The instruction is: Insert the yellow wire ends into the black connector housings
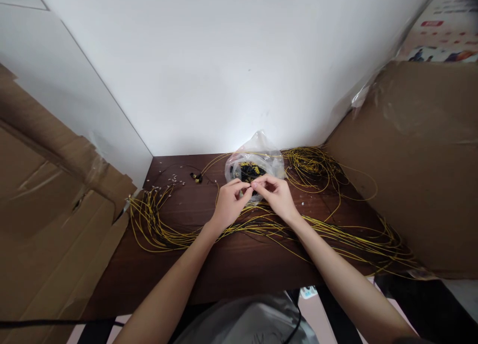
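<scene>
My left hand (233, 199) and my right hand (274, 192) meet fingertip to fingertip over the middle of the table. Both are closed in a pinch on something too small to make out. Just behind them stands a clear plastic bag (257, 147), its mouth turned open, with black and yellow small parts (251, 172) inside. Beneath my wrists runs a long bundle of yellow and black wires (179, 240), stretching from the left side to the right. A coil of yellow wire (306, 165) lies to the right of the bag.
Small black-and-yellow pieces (196, 177) and scattered light bits (174, 179) lie on the dark wooden table (149, 279). Cardboard walls it in at the left (48, 224) and right (407, 174). A white wall (224, 60) rises behind. A greyish plastic bag (246, 324) sits below the front edge.
</scene>
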### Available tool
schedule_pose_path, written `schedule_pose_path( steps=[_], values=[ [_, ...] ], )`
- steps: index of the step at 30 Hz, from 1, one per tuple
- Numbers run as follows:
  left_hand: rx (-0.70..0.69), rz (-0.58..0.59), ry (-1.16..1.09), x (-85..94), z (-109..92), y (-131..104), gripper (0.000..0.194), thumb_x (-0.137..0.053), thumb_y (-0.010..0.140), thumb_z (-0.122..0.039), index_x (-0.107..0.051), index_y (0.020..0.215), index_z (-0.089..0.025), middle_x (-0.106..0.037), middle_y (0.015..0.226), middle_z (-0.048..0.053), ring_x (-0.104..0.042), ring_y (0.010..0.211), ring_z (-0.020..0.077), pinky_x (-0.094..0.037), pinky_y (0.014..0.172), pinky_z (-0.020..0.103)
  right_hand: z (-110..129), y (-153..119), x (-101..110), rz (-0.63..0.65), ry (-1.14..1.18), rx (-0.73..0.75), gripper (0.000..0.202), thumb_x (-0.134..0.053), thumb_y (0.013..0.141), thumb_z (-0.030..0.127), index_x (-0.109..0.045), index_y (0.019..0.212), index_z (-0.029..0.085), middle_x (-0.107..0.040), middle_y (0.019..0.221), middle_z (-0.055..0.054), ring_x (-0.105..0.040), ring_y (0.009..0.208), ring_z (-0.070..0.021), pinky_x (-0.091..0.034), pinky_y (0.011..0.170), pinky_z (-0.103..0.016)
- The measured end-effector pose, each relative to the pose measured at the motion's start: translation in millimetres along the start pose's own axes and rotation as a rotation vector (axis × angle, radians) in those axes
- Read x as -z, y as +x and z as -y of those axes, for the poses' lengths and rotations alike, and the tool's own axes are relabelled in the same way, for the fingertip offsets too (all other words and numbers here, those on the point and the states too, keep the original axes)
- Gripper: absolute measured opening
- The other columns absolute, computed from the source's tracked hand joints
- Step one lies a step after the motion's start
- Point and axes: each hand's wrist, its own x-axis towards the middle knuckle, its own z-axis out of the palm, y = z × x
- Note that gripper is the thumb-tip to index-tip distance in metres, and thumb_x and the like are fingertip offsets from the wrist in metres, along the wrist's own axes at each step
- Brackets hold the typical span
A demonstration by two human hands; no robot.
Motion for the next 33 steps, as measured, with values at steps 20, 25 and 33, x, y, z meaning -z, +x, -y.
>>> schedule_pose_path(
  steps=[20,25,33],
  values=[
    [0.07,0.147,-0.038,3.1,-0.6,-1.4,0.027,-0.041,0.087,-0.029,-0.063,0.085,-0.014,-0.053,0.056,-0.002,-0.046,0.051,0.0084,-0.035,0.054,0.019,-1.3,1.1,-1.3,0.039,0.171,-0.083,0.022,-0.062,0.075,0.037,-0.06,0.084,0.017,-0.061,0.074,-0.003,-0.055,0.067,-0.0131,-0.045,0.064,-0.026],
    [0.055,0.154,-0.006,3.4,-0.2,-1.1,0.027,-0.041,0.088,-0.03,-0.063,0.09,-0.015,-0.051,0.055,-0.002,-0.045,0.05,0.0088,-0.035,0.053,0.019,-0.5,0.3,-0.8,0.028,0.086,-0.059,0.022,-0.062,0.075,0.038,-0.061,0.078,0.016,-0.061,0.075,-0.003,-0.055,0.068,-0.014,-0.045,0.065,-0.027],
    [0.014,0.125,0.107,4.1,-1.5,-0.8,0.027,-0.039,0.089,-0.028,-0.063,0.093,-0.016,-0.062,0.068,0.002,-0.053,0.06,0.0118,-0.037,0.056,0.02,-3.3,-0.3,-4.1,0.024,0.157,-0.077,0.024,-0.056,0.079,0.042,-0.053,0.076,0.018,-0.059,0.07,-0.001,-0.055,0.062,-0.0129,-0.049,0.06,-0.027]
  ],
)
